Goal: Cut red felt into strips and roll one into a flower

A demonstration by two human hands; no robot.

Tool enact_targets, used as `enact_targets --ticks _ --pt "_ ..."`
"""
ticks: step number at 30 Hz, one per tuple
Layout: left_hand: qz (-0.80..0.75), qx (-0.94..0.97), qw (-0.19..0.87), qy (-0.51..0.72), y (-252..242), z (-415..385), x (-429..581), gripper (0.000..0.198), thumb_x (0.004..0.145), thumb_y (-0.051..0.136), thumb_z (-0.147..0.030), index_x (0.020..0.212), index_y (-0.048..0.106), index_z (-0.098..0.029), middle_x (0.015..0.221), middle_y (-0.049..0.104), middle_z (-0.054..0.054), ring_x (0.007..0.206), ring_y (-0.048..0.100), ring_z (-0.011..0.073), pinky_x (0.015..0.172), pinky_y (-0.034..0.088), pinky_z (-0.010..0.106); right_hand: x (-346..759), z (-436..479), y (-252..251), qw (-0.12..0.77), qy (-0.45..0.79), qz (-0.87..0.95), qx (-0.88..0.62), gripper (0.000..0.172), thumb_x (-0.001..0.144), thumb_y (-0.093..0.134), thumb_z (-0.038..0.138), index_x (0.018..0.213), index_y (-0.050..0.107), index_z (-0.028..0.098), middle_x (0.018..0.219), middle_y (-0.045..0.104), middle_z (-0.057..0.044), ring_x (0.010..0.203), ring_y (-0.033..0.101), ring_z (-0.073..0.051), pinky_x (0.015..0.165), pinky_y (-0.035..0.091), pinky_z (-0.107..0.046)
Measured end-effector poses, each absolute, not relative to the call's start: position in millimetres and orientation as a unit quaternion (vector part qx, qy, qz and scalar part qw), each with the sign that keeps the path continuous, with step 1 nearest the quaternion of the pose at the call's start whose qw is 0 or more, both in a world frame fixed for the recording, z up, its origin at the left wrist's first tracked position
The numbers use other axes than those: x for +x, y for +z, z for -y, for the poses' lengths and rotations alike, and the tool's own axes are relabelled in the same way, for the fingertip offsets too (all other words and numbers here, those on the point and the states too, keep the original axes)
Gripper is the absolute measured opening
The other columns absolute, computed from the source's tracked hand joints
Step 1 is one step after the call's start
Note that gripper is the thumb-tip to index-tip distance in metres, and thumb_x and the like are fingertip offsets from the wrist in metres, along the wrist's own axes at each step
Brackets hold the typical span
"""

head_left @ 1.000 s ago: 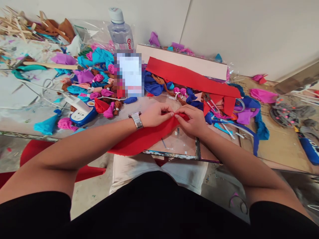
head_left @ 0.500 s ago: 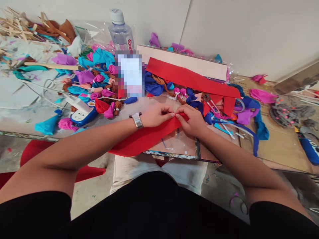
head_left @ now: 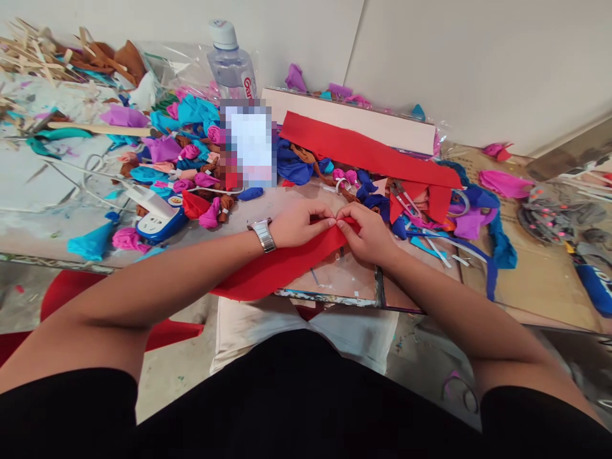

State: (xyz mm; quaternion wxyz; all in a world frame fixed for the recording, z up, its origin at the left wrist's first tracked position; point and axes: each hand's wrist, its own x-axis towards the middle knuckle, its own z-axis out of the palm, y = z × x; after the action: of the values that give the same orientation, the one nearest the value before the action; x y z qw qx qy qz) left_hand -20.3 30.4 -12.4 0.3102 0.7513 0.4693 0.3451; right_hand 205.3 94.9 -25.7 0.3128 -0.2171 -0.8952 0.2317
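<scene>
View: looking down from head height over a person's own two bare arms at a cluttered craft table [head_left: 43,223]
Left hand [head_left: 299,226]: resting on the table, thumb and fingertips pressed together on the far end of a red fabric strip [head_left: 272,271]; a silver wristwatch [head_left: 262,234] sits on that wrist
Right hand [head_left: 366,233]: just beside the left, fingertips meeting it, pinching the same end of the strip from the other side
Red fabric strip: lies flat near the front edge of the table, running from the pinched end back toward the person's left, its near end hanging a little over the edge
Behind the hands: a second, longer red fabric band [head_left: 363,153] lies across a pale board, well apart from the hands
Left of the hands: a heap of small fabric bundles [head_left: 191,153] in pink, purple, turquoise, blue and brown, with a blue and white gadget [head_left: 160,220] at its near side
Far back: a clear plastic water bottle [head_left: 231,60] stands upright by the wall, and wooden sticks [head_left: 29,51] are piled in the far left corner
Below the table: a red chair [head_left: 62,299] shows under the left arm
</scene>
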Motion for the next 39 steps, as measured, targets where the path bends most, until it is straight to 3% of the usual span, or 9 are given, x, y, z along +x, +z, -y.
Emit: enact_targets --ticks 20,39 --pt "-0.476 0.785 0.228 0.325 -16.2 -28.7 -21.1 0.031 0.104 0.054 -0.038 0.096 0.075 -0.017 0.087 0.078 0.004 0.075 0.064 0.0164 0.074 0.045 0.031 205.0 -93.7 -22.4 0.252 0.271 0.897 -0.242 0.015 0.105 0.056 0.033 0.097 0.063 0.022 0.097 0.071 -0.009 0.090 0.064 -0.024 0.084 0.048 -0.039" --pt "-0.476 0.793 0.214 0.314 -16.2 -28.8 -21.2 0.035 0.106 0.054 -0.042 0.095 0.075 -0.018 0.086 0.079 0.004 0.076 0.066 0.0173 0.073 0.045 0.032 204.0 -92.4 -21.4 0.229 0.339 0.868 -0.283 0.020 0.102 0.057 0.037 0.095 0.066 0.021 0.093 0.070 -0.006 0.085 0.062 -0.021 0.081 0.046 -0.036"
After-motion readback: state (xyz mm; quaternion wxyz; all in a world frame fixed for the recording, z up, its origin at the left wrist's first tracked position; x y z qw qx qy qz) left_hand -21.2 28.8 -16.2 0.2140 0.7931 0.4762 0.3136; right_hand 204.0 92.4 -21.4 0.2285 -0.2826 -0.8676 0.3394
